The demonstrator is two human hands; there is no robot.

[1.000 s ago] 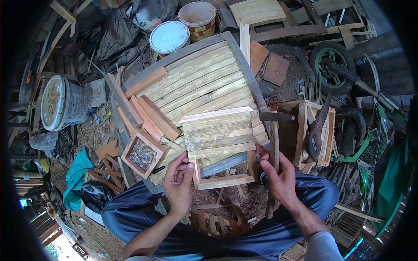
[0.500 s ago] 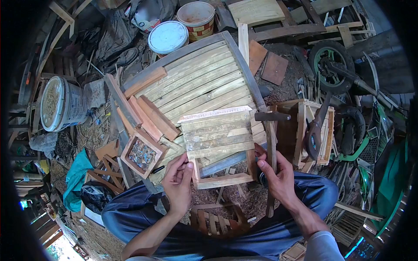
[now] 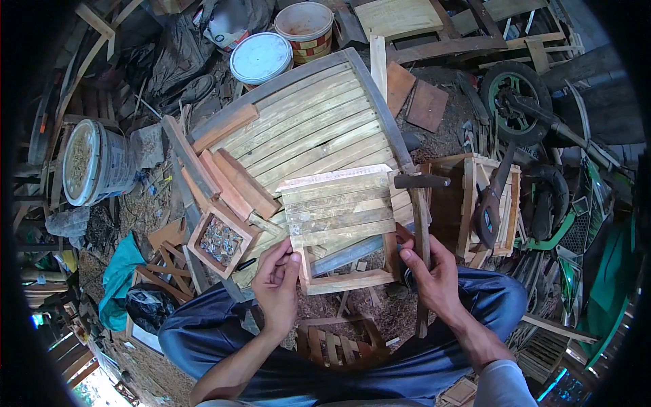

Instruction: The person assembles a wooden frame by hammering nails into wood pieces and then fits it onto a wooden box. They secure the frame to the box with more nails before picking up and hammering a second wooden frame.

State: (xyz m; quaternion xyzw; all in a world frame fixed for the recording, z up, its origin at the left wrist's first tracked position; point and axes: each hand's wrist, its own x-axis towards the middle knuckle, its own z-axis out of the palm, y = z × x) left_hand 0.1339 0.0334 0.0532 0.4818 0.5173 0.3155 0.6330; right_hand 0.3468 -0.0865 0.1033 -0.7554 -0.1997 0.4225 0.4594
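Observation:
A small wooden frame (image 3: 342, 218), partly covered with slats, rests over the front of a large slatted panel (image 3: 312, 122). At its lower left side, my left hand (image 3: 278, 281) is closed with thumb and fingers on the frame's edge. On the other side, my right hand (image 3: 434, 275) is closed around the wooden handle of a hammer (image 3: 422, 224), whose dark head points up and sideways. The right fingertips are beside the frame's right leg; whether they touch it is hard to tell.
A wooden box of nails (image 3: 222, 242) and loose wood pieces (image 3: 237, 182) lie at the left of the panel. A handsaw (image 3: 489, 214) rests on a crate (image 3: 468, 203) at right. Buckets (image 3: 262, 58) stand behind; a wheel (image 3: 517, 102) is at back right.
The hammer has shifted slightly left in my right hand. The frame and my left hand are almost unmoved.

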